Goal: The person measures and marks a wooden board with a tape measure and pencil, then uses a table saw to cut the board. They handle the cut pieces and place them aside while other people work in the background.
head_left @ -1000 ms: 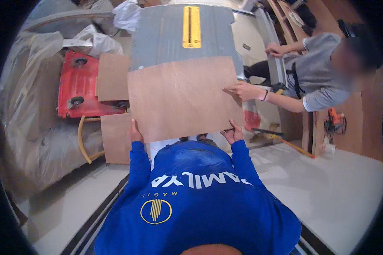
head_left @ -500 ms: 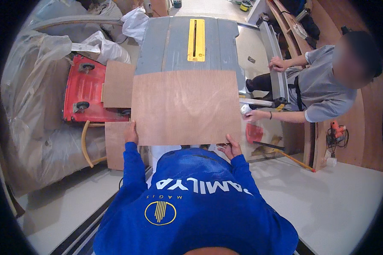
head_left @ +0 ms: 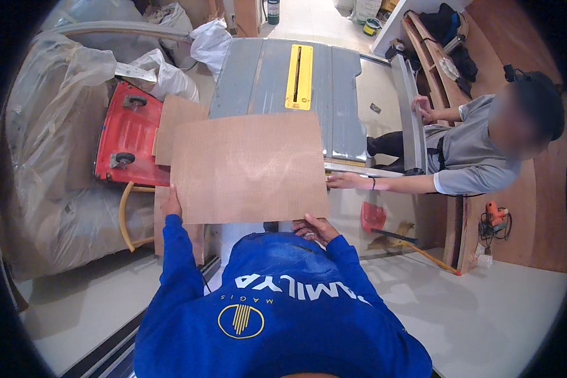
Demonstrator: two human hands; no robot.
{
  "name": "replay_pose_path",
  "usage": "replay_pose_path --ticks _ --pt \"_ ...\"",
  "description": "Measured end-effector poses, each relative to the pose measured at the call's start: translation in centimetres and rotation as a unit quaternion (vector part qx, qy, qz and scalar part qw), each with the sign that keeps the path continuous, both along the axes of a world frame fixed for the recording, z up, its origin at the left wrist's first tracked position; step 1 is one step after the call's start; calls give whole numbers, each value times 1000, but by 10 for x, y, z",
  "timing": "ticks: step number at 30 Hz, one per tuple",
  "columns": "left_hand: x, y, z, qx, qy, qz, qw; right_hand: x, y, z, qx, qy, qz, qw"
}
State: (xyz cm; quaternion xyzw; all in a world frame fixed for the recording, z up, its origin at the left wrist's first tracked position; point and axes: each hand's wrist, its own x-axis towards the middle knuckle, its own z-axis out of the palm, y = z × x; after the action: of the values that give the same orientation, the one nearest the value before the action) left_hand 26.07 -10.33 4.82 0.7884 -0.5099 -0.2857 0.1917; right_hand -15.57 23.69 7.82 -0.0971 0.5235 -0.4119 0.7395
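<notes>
Grey saw bench [head_left: 258,69] with a yellow slot plate [head_left: 298,68] down its middle. Brown plywood panel [head_left: 251,167] lying flat over the near end of the bench, overhanging toward the body. Red wheeled case [head_left: 127,135] and plastic-wrapped bundles [head_left: 50,151] off to the left. Co-worker in grey [head_left: 469,160] at the right, one hand [head_left: 341,181] touching the panel's right edge. Left hand [head_left: 171,205] gripping the near-left corner; right hand [head_left: 313,227] closed on the near edge. Likely risk: uneven push from two people, twisting the panel as it nears the slot. Fingers close to the cutting line another danger, should the panel slip or jerk.
</notes>
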Motion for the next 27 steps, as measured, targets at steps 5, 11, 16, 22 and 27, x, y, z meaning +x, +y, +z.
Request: replay_pose_path --ticks 5,11,16,22,27 --pt "66 -13 -16 33 -40 21 998 7 -48 106 -50 380 341 858" --pt "78 -19 -28 33 13 39 999 41 -109 349 -591 569 223 526" --pt "81 -16 -40 72 102 44 991 113 -136 437 -675 587 259 365" --pt "94 -11 -53 -14 -66 3 998 156 -148 445 -698 553 326 316" --pt "84 -1 -27 23 -138 -38 989 170 -148 453 -716 544 328 289"
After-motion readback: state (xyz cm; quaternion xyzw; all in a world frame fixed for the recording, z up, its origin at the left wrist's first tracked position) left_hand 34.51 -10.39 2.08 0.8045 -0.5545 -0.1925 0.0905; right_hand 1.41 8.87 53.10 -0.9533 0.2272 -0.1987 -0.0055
